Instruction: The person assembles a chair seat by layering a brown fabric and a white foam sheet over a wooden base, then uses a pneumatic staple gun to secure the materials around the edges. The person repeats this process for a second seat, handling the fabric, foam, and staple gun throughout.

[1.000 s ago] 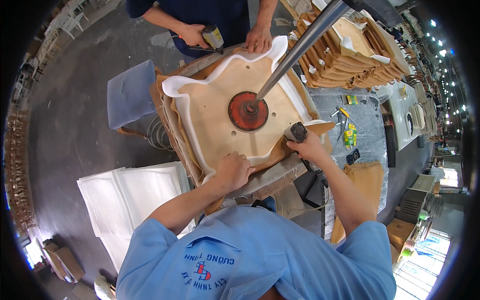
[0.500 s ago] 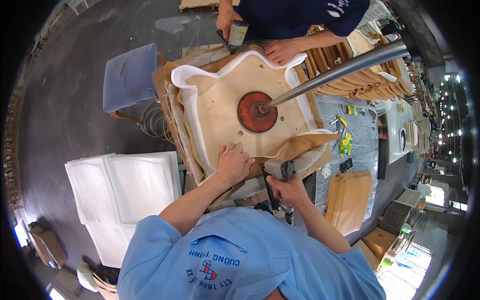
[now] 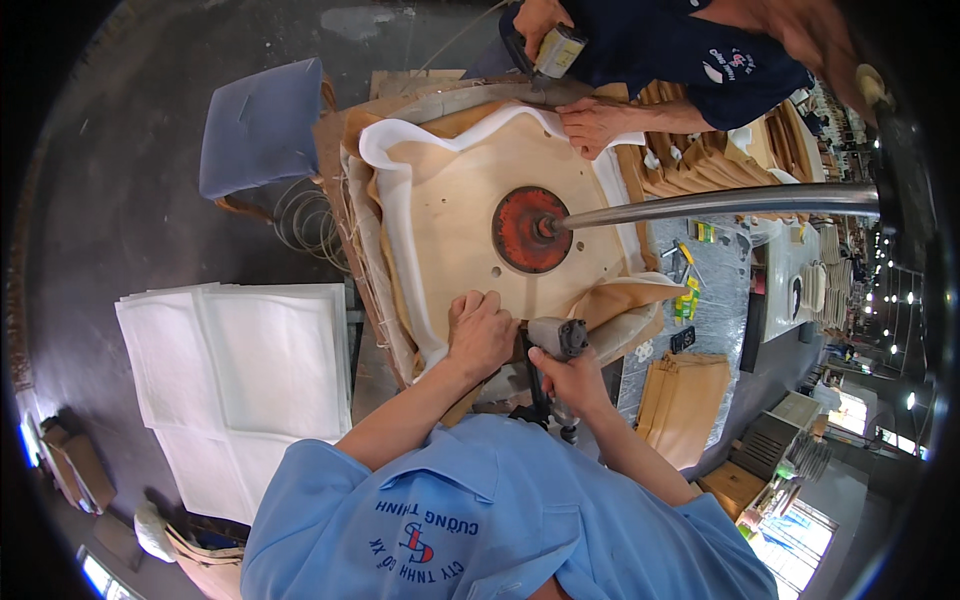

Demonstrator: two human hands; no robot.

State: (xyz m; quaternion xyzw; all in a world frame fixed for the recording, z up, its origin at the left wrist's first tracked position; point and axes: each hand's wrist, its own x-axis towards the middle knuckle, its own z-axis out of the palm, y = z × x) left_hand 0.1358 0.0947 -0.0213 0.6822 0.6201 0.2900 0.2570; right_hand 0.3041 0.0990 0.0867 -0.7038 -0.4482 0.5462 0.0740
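Note:
A pale wooden seat panel (image 3: pixel 450 235) lies with white foam (image 3: pixel 398 215) curling up round its edges and a brown cover sheet (image 3: pixel 635 293) outside the foam. My left hand (image 3: pixel 482 333) is on the near edge, fingers bent and pressed together over the folded cover; their tips rest on the wood. In my right hand (image 3: pixel 572 380) is a grey staple gun (image 3: pixel 557 338), its nose at the near edge just right of my left fingers. A round red press plate (image 3: pixel 530 230) on a metal rod (image 3: pixel 720 203) bears on the panel's middle.
Across the panel a co-worker's hand (image 3: pixel 595 125) touches the far edge; the other holds a staple gun (image 3: pixel 557 50). White foam sheets (image 3: pixel 270 360) are stacked at left, near a blue padded seat (image 3: pixel 262 130). Brown sheets (image 3: pixel 685 400) lie on the right-hand table.
The view has shifted slightly. My staple gun has come closer to my left fingers at the near edge. The co-worker's gun has shifted right, and the co-worker leans further in.

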